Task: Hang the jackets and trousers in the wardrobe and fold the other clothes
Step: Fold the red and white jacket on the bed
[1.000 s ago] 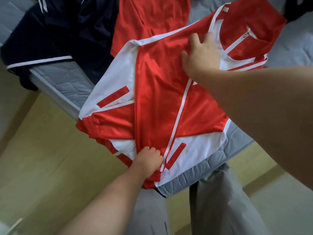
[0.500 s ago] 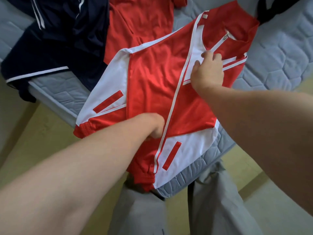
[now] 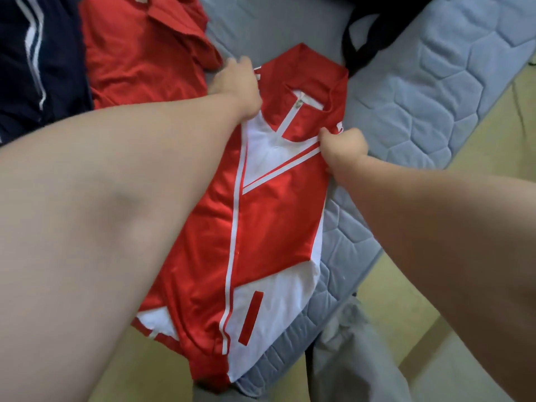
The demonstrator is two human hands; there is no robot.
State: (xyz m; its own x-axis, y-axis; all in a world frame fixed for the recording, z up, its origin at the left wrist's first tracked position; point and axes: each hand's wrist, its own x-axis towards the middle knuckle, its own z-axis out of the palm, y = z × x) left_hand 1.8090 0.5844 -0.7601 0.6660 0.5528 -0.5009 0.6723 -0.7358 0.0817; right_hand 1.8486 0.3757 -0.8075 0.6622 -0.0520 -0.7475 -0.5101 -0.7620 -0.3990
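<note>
my left hand (image 3: 236, 82) is curled over one shoulder of the red and white jacket (image 3: 269, 227), at its 11 o'clock corner. my right hand (image 3: 345, 145) pinches the other shoulder at 2 o'clock, so both top corners are held evenly (a grip for lifting it toward a hanger, i judge). the jacket lies flat on the bed (image 3: 420, 105), collar toward 12, hem at the bed's edge at 6. a red shirt (image 3: 139, 53) lies at 10 o'clock, with a navy garment (image 3: 34, 53) beyond it.
</note>
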